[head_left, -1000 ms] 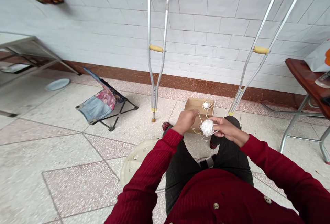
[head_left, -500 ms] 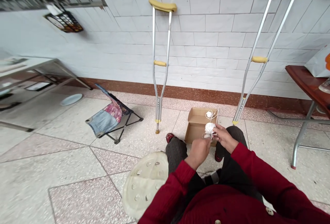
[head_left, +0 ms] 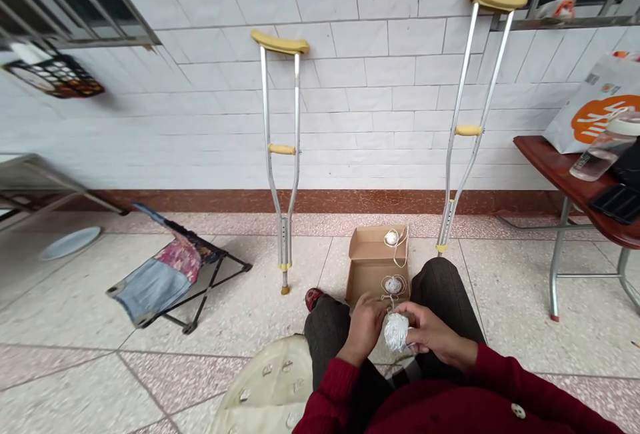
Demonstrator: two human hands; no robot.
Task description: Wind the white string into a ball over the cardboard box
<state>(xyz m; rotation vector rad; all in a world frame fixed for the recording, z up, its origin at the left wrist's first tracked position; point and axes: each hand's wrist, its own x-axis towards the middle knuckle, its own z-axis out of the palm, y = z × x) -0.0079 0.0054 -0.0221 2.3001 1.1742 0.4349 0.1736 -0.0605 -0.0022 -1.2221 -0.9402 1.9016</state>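
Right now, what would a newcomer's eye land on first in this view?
Probably the two crutches with yellow pads, standing against the white tiled wall. Next comes the white ball in the right hand, low near the middle, with the left hand close beside it. The bag with its orange print also stands out, on the table at the right.

The ball point(head_left: 397, 333) is white and roughly round, wound from thin cord whose strands cross unevenly over its surface, with a slight sheen. It sits held in the right hand point(head_left: 436, 335), the fingers on its right side and the rest of it bare to view. Pale cord point(head_left: 392, 299) runs loose above its top, bent and slightly tangled, close by the left hand point(head_left: 366, 327)
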